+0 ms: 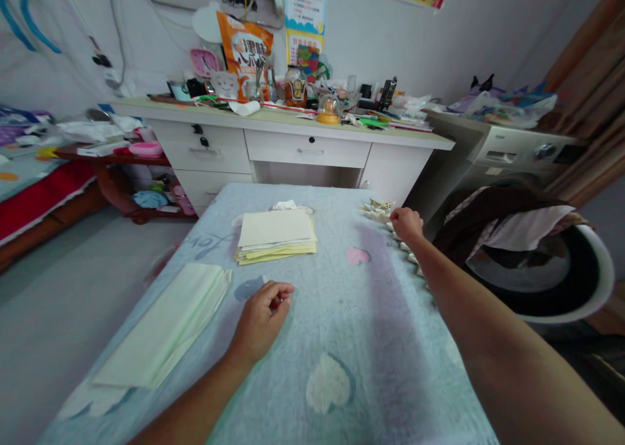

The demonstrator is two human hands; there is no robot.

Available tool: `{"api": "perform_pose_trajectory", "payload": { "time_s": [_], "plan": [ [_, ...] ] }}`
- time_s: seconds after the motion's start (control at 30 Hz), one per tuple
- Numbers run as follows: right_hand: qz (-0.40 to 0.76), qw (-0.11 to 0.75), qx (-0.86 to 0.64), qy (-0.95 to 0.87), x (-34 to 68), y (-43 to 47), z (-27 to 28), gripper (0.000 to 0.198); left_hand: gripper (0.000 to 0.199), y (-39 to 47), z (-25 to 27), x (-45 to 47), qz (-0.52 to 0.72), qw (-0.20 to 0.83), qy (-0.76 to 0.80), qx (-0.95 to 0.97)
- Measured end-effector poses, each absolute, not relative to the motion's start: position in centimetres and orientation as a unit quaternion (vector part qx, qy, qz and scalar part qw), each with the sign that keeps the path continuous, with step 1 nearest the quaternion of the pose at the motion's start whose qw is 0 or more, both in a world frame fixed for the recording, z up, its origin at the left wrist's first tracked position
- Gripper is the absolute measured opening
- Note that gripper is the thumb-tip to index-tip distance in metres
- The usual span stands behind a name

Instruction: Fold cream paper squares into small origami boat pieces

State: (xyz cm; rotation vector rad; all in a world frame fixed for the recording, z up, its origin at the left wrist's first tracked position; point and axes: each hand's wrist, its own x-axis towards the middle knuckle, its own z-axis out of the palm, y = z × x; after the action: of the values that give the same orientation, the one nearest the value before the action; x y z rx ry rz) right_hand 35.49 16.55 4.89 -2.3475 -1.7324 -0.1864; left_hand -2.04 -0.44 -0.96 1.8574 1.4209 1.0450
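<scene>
My right hand reaches to the far right edge of the cloth-covered table. Its fingers are curled closed over a row of small folded paper pieces; whatever they may hold is hidden. The row runs along the table's right side, partly behind my forearm. My left hand rests near the middle of the table, fingers curled in, with nothing visible in it. Beyond it lies a stack of cream and yellow paper sheets. To its left is a pile of long, pale green folded paper.
A white desk stands behind the table, crowded with a jar, an orange snack bag and a pink clock. On the right, a washing machine has its door open with clothes hanging out. A bed is at left.
</scene>
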Motion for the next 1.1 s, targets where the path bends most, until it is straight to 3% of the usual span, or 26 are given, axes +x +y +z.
{"api": "perform_pose_trajectory", "payload": {
  "time_s": [0.57,1.1],
  "plan": [
    [-0.063,0.060,-0.800,-0.593,34.5,19.0,4.2,0.029,0.016,-0.6,-0.6,-2.0,0.376,0.296,0.525,0.704],
    [-0.071,0.094,-0.744,-0.658,30.9,14.4,1.5,0.031,0.016,-0.6,-0.4,-1.9,0.381,0.294,0.524,0.703]
  ]
}}
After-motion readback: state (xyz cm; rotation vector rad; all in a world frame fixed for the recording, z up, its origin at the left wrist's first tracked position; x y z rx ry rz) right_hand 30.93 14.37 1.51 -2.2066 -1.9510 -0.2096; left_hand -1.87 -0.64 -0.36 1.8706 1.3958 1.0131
